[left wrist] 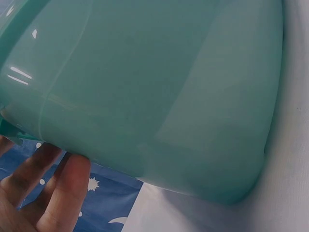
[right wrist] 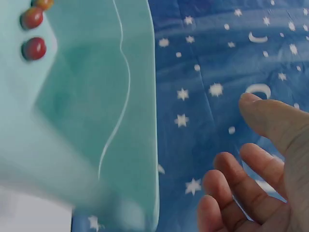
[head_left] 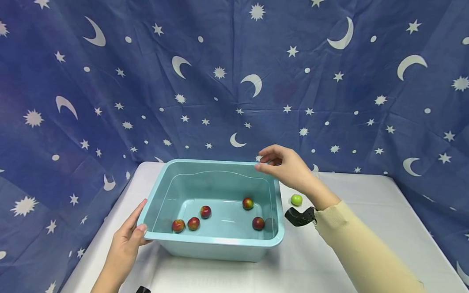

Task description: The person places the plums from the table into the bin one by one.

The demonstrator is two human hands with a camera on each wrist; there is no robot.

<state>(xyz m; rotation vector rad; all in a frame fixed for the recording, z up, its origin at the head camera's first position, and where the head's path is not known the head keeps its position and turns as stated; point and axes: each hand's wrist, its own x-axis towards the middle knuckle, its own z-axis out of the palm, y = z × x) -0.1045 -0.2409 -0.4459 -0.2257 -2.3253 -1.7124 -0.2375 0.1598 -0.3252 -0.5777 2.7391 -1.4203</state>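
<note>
A light blue plastic basin stands on the table with several small, round red-and-yellow fruits on its floor. Its left rim is gripped by my left hand, thumb on top near the front corner and fingers outside. In the left wrist view, fingers touch the basin's outer wall. My right hand hovers at the basin's back right corner, fingers loosely bent, thumb apart from them, nothing between. The right wrist view shows the same empty hand beside the basin wall.
A small round green fruit lies on the white tablecloth, right of the basin and near my right wrist. Behind the table hangs a blue cloth with white moons and stars.
</note>
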